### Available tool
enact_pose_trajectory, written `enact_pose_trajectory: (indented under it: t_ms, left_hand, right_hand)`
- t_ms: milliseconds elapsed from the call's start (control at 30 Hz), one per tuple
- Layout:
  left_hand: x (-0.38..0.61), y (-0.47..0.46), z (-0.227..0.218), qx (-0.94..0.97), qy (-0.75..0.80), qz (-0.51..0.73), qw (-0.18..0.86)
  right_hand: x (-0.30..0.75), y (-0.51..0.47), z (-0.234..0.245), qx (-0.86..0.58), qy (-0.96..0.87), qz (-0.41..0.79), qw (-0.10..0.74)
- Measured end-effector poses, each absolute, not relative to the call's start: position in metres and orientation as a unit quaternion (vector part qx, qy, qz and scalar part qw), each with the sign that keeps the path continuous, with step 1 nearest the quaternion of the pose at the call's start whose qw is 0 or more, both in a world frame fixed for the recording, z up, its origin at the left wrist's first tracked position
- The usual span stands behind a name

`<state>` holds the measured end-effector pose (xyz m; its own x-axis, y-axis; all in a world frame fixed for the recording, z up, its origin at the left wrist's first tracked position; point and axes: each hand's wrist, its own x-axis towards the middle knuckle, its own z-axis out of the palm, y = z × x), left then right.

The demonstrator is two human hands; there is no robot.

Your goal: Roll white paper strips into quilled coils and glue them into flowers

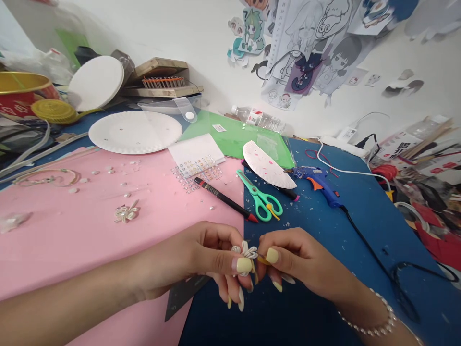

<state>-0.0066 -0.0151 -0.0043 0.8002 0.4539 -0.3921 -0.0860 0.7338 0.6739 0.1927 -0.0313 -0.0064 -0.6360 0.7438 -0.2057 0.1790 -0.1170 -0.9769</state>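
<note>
White looped cord bundle (248,249) in left grip (212,252) — small yellow piece (264,260) in right grip (300,259)

Long, pale-yellow painted nails (245,264); a bracelet (374,332) of round pearly beads around the right wrist (358,306)

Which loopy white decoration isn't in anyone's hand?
The loose decoration on the pink sheet, left of the black marker. The other decoration is pinched in the left hand.
</note>
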Motion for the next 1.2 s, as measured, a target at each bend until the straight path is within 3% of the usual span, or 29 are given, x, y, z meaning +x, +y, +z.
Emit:
enact_pose_trajectory:
  t_ms: [233,400,767,1200]
  left_hand:
    - [-0.0052,-0.0148,0.0006,0.332,0.313,0.181,0.871]
    - [-0.0039,-0.0152,0.0006,0.342,0.323,0.183,0.863]
    - [-0.0041,-0.0154,-0.0028,0.360,0.329,0.151,0.860]
    - [-0.0037,-0.0163,-0.0046,0.367,0.317,0.136,0.864]
  right_hand:
    - [0.1881,-0.0352,-0.0021,-0.413,-0.776,0.360,0.313]
    - [0.1865,-0.0372,-0.0049,-0.412,-0.795,0.304,0.325]
    - [0.1892,-0.0320,-0.0019,-0.416,-0.701,0.533,0.225]
    - [0.1932,-0.0311,-0.0069,-0.383,-0.565,0.706,0.189]
